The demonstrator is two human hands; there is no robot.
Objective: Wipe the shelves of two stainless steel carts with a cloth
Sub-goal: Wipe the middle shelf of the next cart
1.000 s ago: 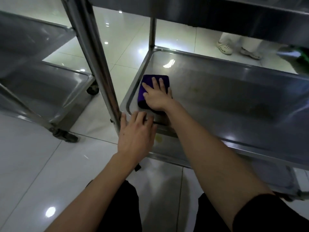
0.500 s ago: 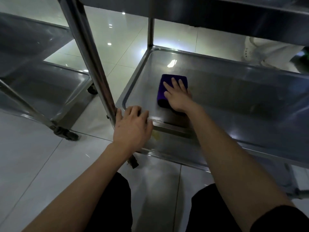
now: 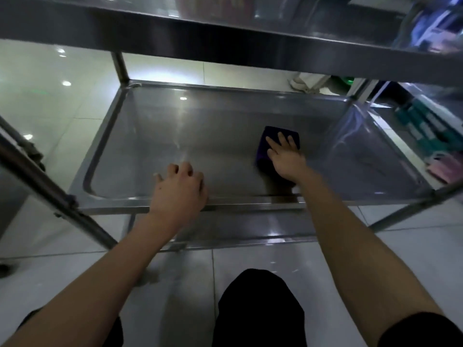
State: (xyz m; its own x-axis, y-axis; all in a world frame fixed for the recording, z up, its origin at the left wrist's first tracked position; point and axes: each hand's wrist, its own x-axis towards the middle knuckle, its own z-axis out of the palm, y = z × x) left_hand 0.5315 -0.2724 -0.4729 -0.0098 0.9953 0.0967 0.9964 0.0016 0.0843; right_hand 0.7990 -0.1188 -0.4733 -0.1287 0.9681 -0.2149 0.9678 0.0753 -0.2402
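A stainless steel cart's middle shelf (image 3: 200, 136) fills the centre of the view, a shallow tray with a raised rim. A folded purple cloth (image 3: 265, 149) lies flat on it, right of centre. My right hand (image 3: 284, 157) presses down on the cloth with fingers spread. My left hand (image 3: 179, 190) rests on the shelf's near rim, fingers curled over the edge. The cart's upper shelf (image 3: 225, 33) hangs overhead across the top. A lower shelf (image 3: 250, 229) shows beneath the near rim.
A second steel cart's slanted post (image 3: 50, 196) crosses the left edge. White glossy floor tiles (image 3: 50, 96) surround the cart. Another person's white shoe (image 3: 300, 85) stands beyond the far rim. Green and pink items (image 3: 426, 136) lie at the right.
My right hand has slid the purple cloth from the shelf's left end toward the right. My left hand has moved right along the near rim, and the view has turned rightward.
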